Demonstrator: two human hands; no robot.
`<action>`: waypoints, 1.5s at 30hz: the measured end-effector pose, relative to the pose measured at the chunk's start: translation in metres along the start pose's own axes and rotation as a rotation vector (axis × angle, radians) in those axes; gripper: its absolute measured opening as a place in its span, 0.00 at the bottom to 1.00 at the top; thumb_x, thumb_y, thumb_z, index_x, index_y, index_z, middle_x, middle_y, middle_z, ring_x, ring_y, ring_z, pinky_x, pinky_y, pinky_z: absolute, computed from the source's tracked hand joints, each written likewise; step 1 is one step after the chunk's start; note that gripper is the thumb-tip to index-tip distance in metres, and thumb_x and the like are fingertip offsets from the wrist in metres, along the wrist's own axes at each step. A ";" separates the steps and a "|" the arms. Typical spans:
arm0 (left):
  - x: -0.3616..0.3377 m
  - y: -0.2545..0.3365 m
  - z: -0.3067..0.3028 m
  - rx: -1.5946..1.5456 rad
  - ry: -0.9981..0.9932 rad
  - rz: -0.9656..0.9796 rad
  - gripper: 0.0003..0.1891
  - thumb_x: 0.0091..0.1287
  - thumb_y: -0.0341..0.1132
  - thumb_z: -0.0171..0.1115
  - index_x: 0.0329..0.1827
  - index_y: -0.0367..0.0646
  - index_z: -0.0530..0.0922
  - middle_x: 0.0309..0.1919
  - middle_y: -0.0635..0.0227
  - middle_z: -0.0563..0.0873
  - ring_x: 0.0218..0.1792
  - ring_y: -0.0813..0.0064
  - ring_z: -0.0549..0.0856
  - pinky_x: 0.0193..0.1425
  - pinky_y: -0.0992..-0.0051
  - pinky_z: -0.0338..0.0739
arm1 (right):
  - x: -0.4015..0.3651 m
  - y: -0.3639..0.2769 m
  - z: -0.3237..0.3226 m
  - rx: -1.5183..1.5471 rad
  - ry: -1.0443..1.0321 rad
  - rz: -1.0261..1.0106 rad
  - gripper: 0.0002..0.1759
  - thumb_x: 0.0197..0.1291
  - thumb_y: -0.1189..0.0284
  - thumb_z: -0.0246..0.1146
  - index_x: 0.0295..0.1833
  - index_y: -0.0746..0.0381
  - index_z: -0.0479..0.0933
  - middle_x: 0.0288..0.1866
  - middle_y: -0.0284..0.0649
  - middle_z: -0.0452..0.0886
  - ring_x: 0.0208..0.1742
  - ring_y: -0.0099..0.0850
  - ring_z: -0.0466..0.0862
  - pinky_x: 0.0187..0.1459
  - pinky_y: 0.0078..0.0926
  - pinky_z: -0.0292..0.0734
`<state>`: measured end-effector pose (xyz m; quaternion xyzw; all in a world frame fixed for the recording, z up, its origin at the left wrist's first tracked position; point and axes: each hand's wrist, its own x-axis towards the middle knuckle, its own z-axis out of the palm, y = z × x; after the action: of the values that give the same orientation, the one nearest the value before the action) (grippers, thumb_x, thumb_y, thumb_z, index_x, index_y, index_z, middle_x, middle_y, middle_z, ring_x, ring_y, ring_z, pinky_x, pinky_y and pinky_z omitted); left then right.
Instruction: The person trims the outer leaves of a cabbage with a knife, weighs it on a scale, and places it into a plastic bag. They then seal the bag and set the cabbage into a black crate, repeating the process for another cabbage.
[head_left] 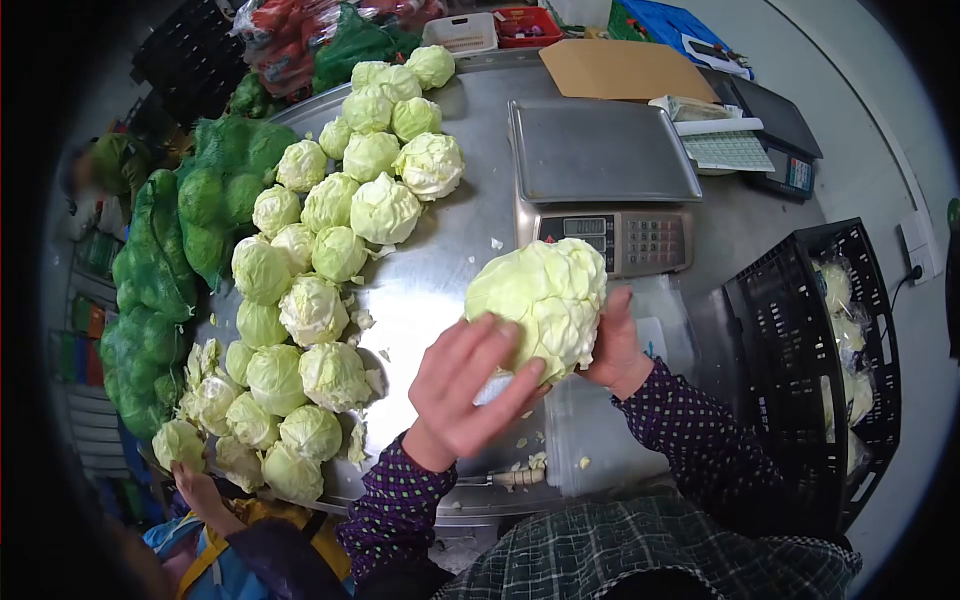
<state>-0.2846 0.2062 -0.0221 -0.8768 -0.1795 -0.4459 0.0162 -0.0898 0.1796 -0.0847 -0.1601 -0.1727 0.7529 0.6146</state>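
A pale green cabbage point(550, 300) is held up above the steel table in front of the scale. My left hand point(465, 385) lies against its near left side, fingers spread over the leaves. On the right, my right hand point(615, 345) supports the cabbage, its fingers partly hidden behind it. Left of my hands, a long heap of peeled cabbages point(335, 255) covers the table. A knife with a light handle point(520, 477) rests near the front edge, with leaf scraps around it. Clear plastic bags point(605, 440) lie flat below my right hand.
Beyond the cabbage stands a weighing scale point(605, 150). A black crate point(800, 370) with wrapped cabbages is at the right. Green net sacks point(150, 300) line the left edge. Another person's hand point(200, 492) touches a cabbage at lower left. Cardboard point(625, 70) lies at the back.
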 end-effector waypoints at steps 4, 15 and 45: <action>-0.013 0.026 -0.006 0.025 -0.055 0.046 0.15 0.55 0.29 0.67 0.47 0.47 0.84 0.53 0.59 0.84 0.55 0.61 0.83 0.58 0.61 0.80 | -0.014 0.005 0.002 0.062 0.017 0.002 0.51 0.53 0.43 0.67 0.74 0.60 0.57 0.71 0.43 0.68 0.70 0.40 0.70 0.70 0.41 0.66; -0.083 0.066 0.014 -0.135 -0.022 -0.563 0.14 0.49 0.26 0.72 0.40 0.38 0.82 0.39 0.57 0.86 0.40 0.57 0.86 0.43 0.68 0.82 | 0.035 -0.123 -0.057 -0.467 0.270 -0.348 0.39 0.54 0.63 0.68 0.69 0.64 0.61 0.62 0.41 0.74 0.62 0.36 0.77 0.64 0.35 0.72; 0.077 0.071 0.001 -0.451 0.041 -0.461 0.15 0.55 0.29 0.68 0.47 0.41 0.83 0.42 0.59 0.87 0.42 0.66 0.87 0.45 0.70 0.82 | 0.102 -0.251 -0.112 -1.508 0.657 -0.491 0.55 0.48 0.53 0.76 0.72 0.73 0.57 0.64 0.62 0.70 0.62 0.40 0.76 0.59 0.30 0.74</action>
<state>-0.2191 0.1631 0.0469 -0.7854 -0.2694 -0.4840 -0.2763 0.1596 0.3331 -0.0725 -0.6940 -0.4700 0.1977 0.5083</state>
